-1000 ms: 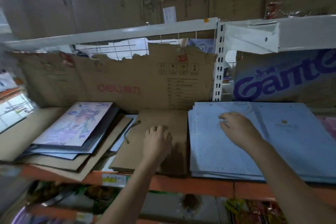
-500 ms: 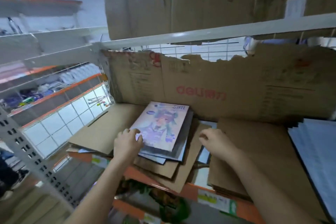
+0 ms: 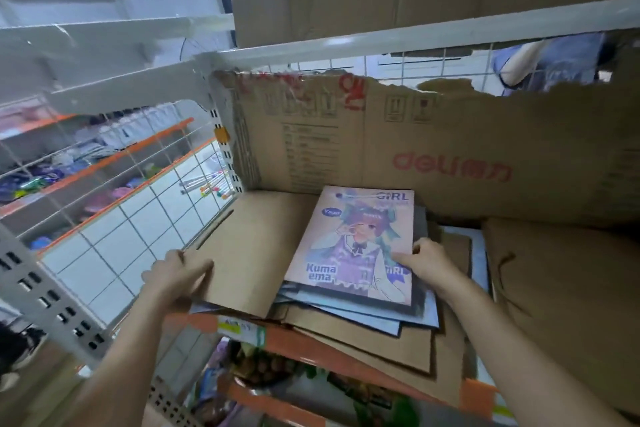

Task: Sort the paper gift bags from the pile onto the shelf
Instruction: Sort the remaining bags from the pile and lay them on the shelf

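A flat gift bag printed with a cartoon girl (image 3: pixel 360 236) lies on top of a loose pile of flat bags on the orange-edged shelf (image 3: pixel 346 366). My right hand (image 3: pixel 427 262) grips its right edge, thumb on the print. To the left lies a plain brown paper bag (image 3: pixel 249 250) with a slot handle. My left hand (image 3: pixel 176 276) holds its near left corner, fingers curled under the edge. Under the printed bag, blue and brown bags (image 3: pixel 388 340) fan out over the shelf front.
A torn brown carton wall (image 3: pixel 450 149) printed "deli" backs the shelf. Another brown stack (image 3: pixel 561 288) sits at the right. A white wire grid (image 3: pixel 138 218) and perforated upright (image 3: pixel 52 302) close the left side. The shelf below holds packaged goods (image 3: pixel 277 371).
The view swung left from the blue stack to this pile. My left hand moved from the printed bag's edge to the brown bag's corner. My right hand came onto the printed bag's right edge.
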{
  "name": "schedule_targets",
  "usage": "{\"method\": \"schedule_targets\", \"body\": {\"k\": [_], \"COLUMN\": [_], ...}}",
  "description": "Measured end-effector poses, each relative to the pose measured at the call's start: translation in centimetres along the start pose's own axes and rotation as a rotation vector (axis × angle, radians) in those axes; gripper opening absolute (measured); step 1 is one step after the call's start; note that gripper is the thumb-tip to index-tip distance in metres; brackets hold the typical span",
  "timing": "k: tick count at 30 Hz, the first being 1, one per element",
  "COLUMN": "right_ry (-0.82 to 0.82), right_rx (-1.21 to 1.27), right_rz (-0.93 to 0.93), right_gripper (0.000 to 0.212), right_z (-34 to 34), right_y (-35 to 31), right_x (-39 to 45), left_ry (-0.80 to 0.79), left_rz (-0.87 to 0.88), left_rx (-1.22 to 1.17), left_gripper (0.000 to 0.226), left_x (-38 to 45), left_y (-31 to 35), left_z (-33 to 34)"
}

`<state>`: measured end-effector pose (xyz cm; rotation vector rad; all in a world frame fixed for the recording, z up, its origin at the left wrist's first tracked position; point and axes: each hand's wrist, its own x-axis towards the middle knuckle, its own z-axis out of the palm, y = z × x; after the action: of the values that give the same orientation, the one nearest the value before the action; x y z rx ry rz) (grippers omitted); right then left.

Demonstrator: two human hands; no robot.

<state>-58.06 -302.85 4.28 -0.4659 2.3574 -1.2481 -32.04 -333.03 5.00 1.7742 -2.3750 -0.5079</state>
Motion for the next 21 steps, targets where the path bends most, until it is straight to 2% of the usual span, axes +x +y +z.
{"method": "schedule_targets", "body": {"k": [4,6,10,12,15,21], "right_ry": [0.057,0.075,0.101,0.1,0.124,0.227], "right_rx": [0.101,0.136,0.224,0.299,0.375,0.451], "right_rz": [0.045,0.059,0.072,0.064,0.022,-0.039], "right_gripper": [0.022,0.024,0.027,0.026,0.026,0.023], "right_z": [-0.1,-0.4,-1.4,-1.7,-2.0,-5.0], "right_y": [0.4,0.7,1.3,1.5,1.4,2.1], "right_x": [0.2,0.4,-0.2,-0.7,-1.7,-4.1], "left_ry": [0.011,0.004,-0.199,-0.329,-0.427,-0.485], "left_rz": [0.028,0.028,0.081,0.106,0.153,0.199], "left_rx": [0.047,-0.103,-0.343,-0.574,-0.938,-1.3], "left_gripper": [0.08,0.081,0.045,0.04,0.021,0.024], "left_x": [0.8,0.9,0.8,0.3,-1.5,-6.1], "left_y": [-0.7,-0.8,-1.2,-1.4,-1.2,-1.0], "left_z": [-0.9,-1.8,-3.6,-3.9,-3.7,-2.8]}}
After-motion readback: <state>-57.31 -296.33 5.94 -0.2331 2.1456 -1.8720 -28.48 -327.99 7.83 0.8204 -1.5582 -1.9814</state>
